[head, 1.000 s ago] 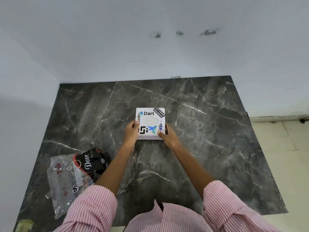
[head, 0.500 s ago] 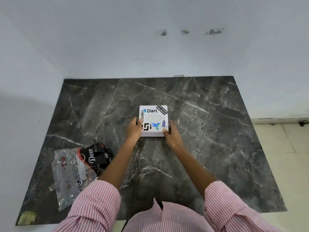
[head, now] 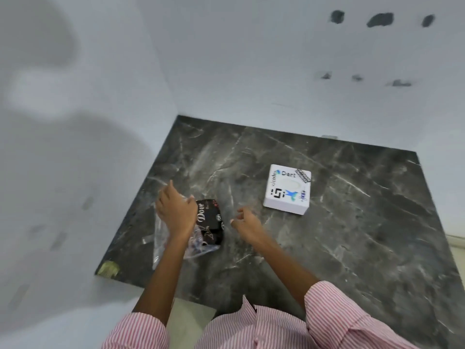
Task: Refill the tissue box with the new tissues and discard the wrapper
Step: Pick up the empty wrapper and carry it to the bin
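Note:
The white square tissue box (head: 286, 188), covered in stickers, lies flat on the dark marble table (head: 352, 222) with neither hand on it. The wrapper (head: 208, 222), clear plastic with a black "Dove" printed part, lies near the table's left edge. My left hand (head: 176, 212) is on top of the wrapper's clear part with its fingers bent down onto the plastic; the back of the hand hides whether they grip it. My right hand (head: 245, 222) hovers just right of the wrapper, fingers apart and holding nothing, below and left of the box.
White walls close off the table on the left and at the back. A yellowish patch (head: 108, 268) marks the table's near left corner. Pale floor (head: 456, 245) shows past the right edge.
Both hands have let go of the tissue box and swung left to the wrapper. The camera has turned left, so the box now sits to the right.

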